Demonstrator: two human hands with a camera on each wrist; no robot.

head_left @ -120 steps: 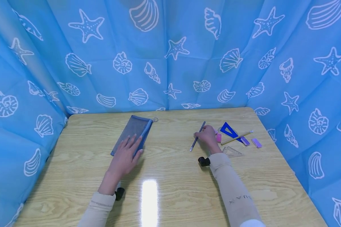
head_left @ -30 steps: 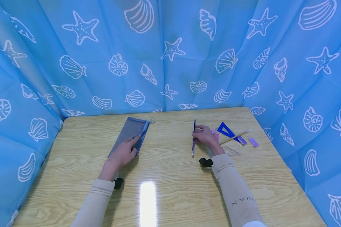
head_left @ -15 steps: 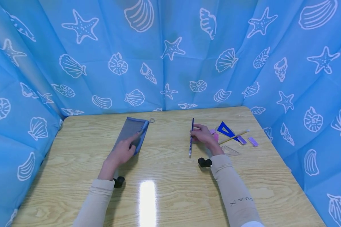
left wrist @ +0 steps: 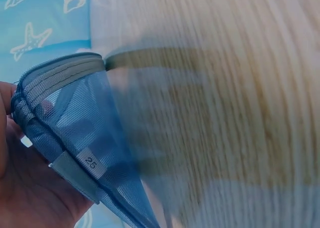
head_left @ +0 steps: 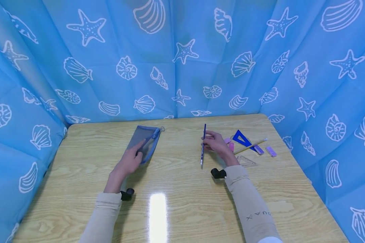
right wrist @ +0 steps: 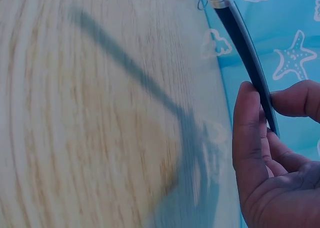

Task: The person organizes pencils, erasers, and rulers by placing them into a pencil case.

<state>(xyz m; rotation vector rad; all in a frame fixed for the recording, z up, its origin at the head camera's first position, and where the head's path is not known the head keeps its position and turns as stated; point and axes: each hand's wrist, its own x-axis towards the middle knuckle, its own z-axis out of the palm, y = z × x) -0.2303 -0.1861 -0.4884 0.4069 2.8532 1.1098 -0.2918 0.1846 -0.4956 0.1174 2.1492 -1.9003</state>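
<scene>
The dark pencil (head_left: pixel 202 153) is hanging above the table (head_left: pixel 188 189), the right hand (head_left: pixel 216 144) pinching it between thumb and fingers. Well over to the left, the left hand (head_left: pixel 130 160) is gripping the blue mesh pouch (head_left: pixel 138 135), its forefinger stretching out straight. A blue set square (head_left: pixel 245 138) is lying right of the pencil-holding hand.

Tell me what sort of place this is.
Probably a makeshift recording booth: a blue seashell-print curtain hangs behind and beside a wood-grain table, with wrist-mounted black devices in view.
</scene>
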